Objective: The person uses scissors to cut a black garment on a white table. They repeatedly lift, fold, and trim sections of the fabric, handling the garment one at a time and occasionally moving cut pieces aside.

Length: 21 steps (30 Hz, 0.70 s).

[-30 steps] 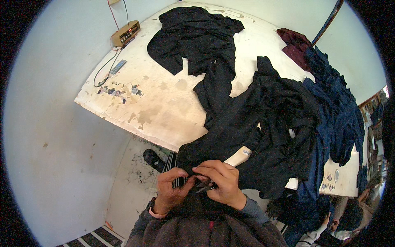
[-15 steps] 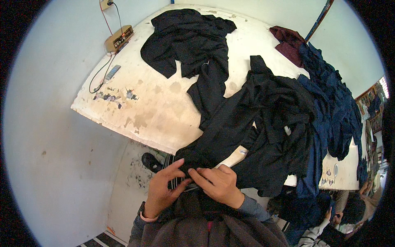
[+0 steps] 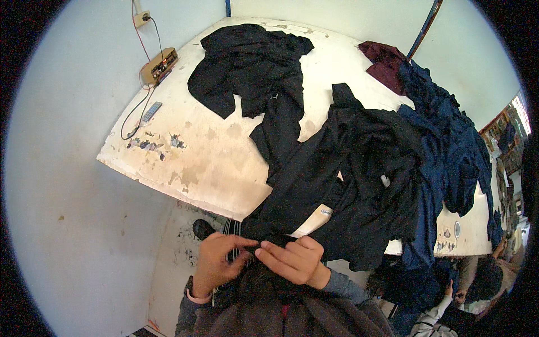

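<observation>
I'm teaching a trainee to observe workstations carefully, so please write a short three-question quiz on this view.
1. True or false: the remote control lies on the pale table.

2. Which lies right beside the maroon cloth? A) black cloth B) dark blue cloth C) yellow cloth

3. Fill in: the left hand and right hand are both at the edge of ____ cloth.

Key: 1. True. 2. B, dark blue cloth. 3. Black cloth.

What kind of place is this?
Probably a garment workshop: loose black cloth spread over a large worn table, with navy cloth and maroon cloth heaped along its right side.
</observation>
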Available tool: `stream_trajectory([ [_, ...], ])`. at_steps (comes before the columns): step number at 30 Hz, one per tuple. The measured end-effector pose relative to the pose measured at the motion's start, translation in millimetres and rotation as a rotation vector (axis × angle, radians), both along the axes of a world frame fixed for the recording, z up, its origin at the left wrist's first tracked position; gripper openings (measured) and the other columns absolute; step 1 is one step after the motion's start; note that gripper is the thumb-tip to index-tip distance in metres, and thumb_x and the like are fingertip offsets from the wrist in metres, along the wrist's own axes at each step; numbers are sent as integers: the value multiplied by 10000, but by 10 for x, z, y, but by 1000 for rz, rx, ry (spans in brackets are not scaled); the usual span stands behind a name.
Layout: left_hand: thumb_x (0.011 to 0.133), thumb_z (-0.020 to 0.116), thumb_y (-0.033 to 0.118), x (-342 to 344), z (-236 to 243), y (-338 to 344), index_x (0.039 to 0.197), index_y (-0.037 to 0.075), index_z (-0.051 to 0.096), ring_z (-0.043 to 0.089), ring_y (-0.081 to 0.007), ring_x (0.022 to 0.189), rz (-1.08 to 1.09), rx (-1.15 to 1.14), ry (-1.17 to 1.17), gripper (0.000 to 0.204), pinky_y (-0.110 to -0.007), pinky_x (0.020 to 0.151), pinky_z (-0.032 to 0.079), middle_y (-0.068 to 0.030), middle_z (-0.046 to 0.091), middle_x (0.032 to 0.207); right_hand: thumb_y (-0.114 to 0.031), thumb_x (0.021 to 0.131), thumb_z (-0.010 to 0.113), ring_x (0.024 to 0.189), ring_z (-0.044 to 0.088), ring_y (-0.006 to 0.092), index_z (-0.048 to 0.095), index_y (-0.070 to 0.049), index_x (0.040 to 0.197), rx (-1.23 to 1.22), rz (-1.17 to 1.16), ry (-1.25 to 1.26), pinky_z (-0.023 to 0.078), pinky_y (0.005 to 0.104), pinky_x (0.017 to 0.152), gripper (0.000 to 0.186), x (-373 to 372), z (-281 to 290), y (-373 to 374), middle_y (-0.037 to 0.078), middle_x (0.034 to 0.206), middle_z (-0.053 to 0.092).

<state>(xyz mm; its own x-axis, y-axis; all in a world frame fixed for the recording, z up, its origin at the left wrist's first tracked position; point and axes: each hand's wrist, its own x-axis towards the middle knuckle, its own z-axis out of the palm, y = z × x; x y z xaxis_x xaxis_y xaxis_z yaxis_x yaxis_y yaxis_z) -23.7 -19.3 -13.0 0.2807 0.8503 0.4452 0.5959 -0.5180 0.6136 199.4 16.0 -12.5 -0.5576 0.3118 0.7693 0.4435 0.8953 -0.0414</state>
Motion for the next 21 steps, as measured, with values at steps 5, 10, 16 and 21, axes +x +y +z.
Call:
stream_trajectory([
  [5,864,764,196,-9,-173,430,1536,34,256,503,-338,1263,463,63,-314,858,-416,991,440,-260,367,1460,-135,769,777,774,711,150,741,-108,1096,-253,-1,349,461,259,581,331,29,81,-20,42,992,745],
  [10,834,784,332,360,-252,804,1616,74,150,176,-460,1517,316,-3,225,1040,-611,1194,182,-303,109,1644,-25,677,805,786,710,195,718,-67,1071,-380,-48,465,541,301,663,406,105,50,-47,64,939,722],
  [16,799,778,274,427,-381,1499,1555,160,381,404,-446,1376,349,54,154,862,-579,1100,340,-264,413,1490,24,595,752,794,708,214,721,-56,1041,-437,-82,424,547,308,677,454,207,25,-122,83,974,713],
  [21,798,771,223,297,-390,1524,1065,117,702,580,-291,869,267,93,249,295,-427,724,450,-74,596,893,38,595,727,800,712,236,712,-56,1010,-504,-136,444,557,320,682,426,300,-10,-72,88,959,706],
])
